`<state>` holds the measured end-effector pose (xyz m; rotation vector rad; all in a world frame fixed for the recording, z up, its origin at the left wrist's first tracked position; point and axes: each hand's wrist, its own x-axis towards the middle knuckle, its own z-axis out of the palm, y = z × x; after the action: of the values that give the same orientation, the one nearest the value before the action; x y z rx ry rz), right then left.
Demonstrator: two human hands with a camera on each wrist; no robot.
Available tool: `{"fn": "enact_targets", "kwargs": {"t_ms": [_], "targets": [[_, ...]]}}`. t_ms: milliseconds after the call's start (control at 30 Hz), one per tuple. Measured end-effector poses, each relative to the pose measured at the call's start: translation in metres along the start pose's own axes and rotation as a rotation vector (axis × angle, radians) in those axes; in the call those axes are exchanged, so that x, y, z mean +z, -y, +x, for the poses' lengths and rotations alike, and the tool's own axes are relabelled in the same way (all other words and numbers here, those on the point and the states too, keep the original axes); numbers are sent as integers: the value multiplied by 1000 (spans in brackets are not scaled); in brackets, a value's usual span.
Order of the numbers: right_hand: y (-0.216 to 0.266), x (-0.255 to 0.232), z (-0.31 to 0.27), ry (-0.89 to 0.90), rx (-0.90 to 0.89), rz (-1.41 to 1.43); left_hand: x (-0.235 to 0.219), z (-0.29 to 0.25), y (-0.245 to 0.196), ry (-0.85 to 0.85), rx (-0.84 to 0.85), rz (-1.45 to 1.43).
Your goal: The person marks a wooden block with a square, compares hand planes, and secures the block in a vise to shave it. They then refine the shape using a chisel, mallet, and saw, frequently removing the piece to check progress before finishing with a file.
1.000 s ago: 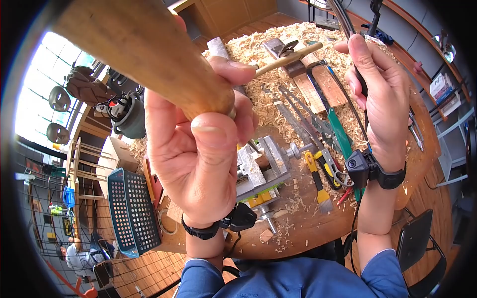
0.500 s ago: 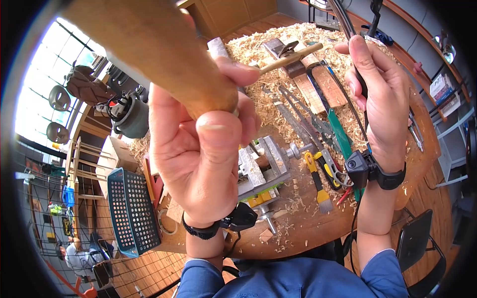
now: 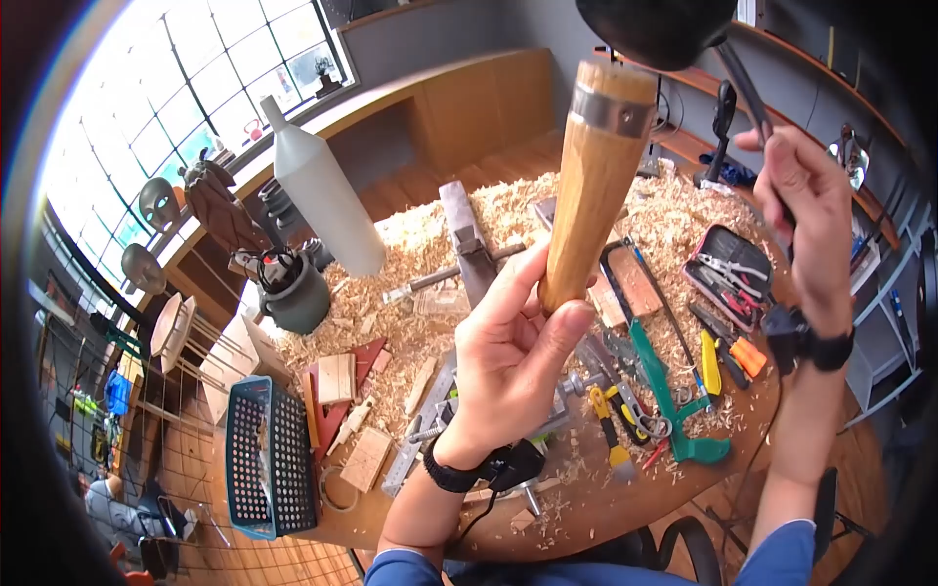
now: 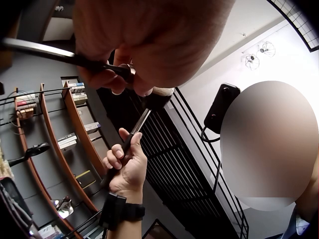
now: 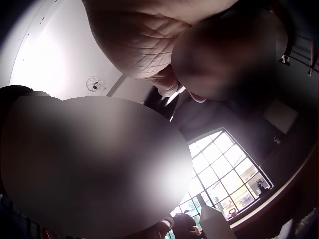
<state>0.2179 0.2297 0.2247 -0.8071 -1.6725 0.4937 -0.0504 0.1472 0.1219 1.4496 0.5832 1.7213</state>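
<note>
My left hand (image 3: 513, 361) grips a chisel by the lower end of its wooden handle (image 3: 601, 186), which stands nearly upright with a metal hoop round its top end. In the left wrist view the chisel's metal blade (image 4: 45, 50) juts out to the left from the fingers. My right hand (image 3: 811, 215) is raised at the right, gripping the dark shaft of a hammer. Its rounded black head (image 3: 655, 24) is at the top of the head view, close by the handle's hooped end. A dark blur hides much of the right wrist view.
Wood shavings (image 3: 391, 303) cover much of the table. On it lie a hand plane (image 3: 472, 249), a green-handled saw (image 3: 669, 400), a case of pliers (image 3: 728, 273) and a perforated basket (image 3: 269, 479). A tall pale bottle shape (image 3: 327, 195) and a dark pot (image 3: 298, 298) stand at the left.
The chisel handle, which loomed slanting near the head camera, is now farther off and nearly upright. My right hand has shifted outward; the hammer head has come into view. The head view has tilted upward.
</note>
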Motion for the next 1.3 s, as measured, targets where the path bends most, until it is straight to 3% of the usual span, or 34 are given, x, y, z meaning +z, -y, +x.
{"fn": "enact_targets", "kwargs": {"t_ms": [233,433,467,533,633,767,1233,1300], "targets": [[27,-72,77,352,-317,-293,-3,5,4,3,-29,62],[27,-116,115,271,-412,-507,-6,7,0,55,-38,8],[34,-111,110,256,-343,-542,-5,7,1,63,-37,-6],[63,-43,67,134,-379,-408,-4,7,2,66,-35,-27],[70,-45,69,242,-444,-503,-4,7,4,79,-11,-46],[61,-46,76,153,-536,-438,-2,6,4,67,2,-54],[57,-49,65,375,-513,-206,-6,8,8,72,35,-14],[56,-45,62,309,-514,-286,-7,8,10,78,29,-78]]}}
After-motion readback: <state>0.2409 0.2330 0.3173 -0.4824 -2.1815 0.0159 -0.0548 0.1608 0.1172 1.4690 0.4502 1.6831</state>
